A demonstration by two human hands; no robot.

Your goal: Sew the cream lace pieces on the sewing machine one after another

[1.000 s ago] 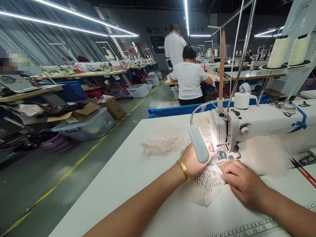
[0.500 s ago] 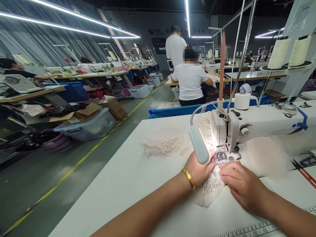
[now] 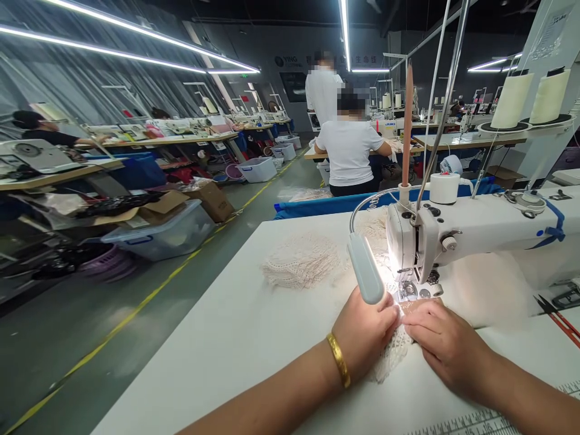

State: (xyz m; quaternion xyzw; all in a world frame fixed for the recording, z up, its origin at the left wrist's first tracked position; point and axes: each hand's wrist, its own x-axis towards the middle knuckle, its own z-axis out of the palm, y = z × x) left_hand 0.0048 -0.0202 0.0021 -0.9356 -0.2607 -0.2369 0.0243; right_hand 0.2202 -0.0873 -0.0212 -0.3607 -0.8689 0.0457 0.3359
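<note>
A cream piece of lace (image 3: 393, 355) lies on the white table just in front of the sewing machine (image 3: 489, 225). My left hand (image 3: 365, 326), with a gold bangle on its wrist, pinches the lace edge close to the presser foot (image 3: 408, 290); its fingertips are partly behind the grey lamp head (image 3: 366, 269). My right hand (image 3: 446, 338) is closed on the lace and a strip of tan fabric (image 3: 414, 304) at the right of the needle area. The two hands nearly touch at the fingertips.
A pile of cream lace (image 3: 301, 261) rests on the table to the left. Red-handled scissors (image 3: 559, 320) lie at the right, and a ruler (image 3: 480, 423) is along the front. Thread cones (image 3: 512, 99) stand behind the machine. A co-worker in a white shirt (image 3: 350, 151) sits ahead.
My left hand has drawn back slightly toward me and closer to my right hand, covering more of the lace. My right hand has hardly moved.
</note>
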